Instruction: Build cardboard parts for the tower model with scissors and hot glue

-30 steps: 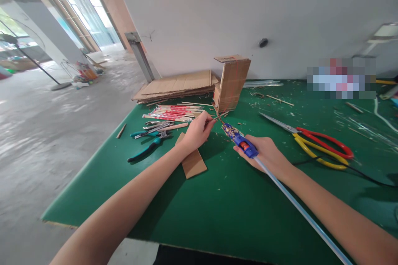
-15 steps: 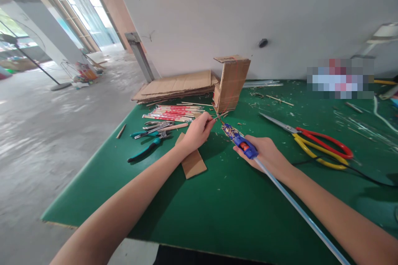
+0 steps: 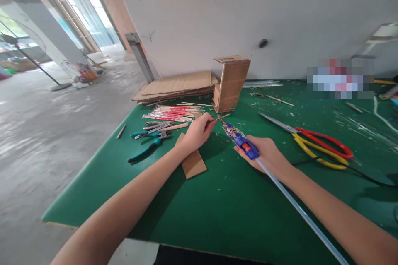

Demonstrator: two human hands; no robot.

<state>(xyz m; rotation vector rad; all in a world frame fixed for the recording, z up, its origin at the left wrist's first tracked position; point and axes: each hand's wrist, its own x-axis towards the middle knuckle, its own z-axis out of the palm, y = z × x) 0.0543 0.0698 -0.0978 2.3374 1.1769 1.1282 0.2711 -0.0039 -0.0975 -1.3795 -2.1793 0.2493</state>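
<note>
My right hand (image 3: 269, 155) is closed around a blue hot glue gun (image 3: 241, 143) with dried glue and debris crusted on its front. A long translucent glue stick (image 3: 295, 198) runs out of its back toward me. My left hand (image 3: 199, 130) is closed in a pinch on a thin wooden stick (image 3: 219, 118), mostly hidden by the fingers. The gun's nozzle is at the stick's far end; whether they touch I cannot tell. Just behind stands an upright cardboard structure (image 3: 234, 85) with a flat top piece. Under my left wrist lies a cardboard strip (image 3: 194, 165).
Left of my hand lie teal-handled pliers (image 3: 152, 149) and wooden sticks in red-and-clear wrappers (image 3: 174, 112). Cardboard sheets (image 3: 180, 83) are stacked behind them. Large scissors (image 3: 311, 140) with red and yellow handles rest at right, near a black cord (image 3: 367, 176). Scraps dot the green tabletop (image 3: 224, 215).
The glue gun has shifted very slightly, its nozzle staying by the stick's end. My left hand has barely moved. The other things lie as before.
</note>
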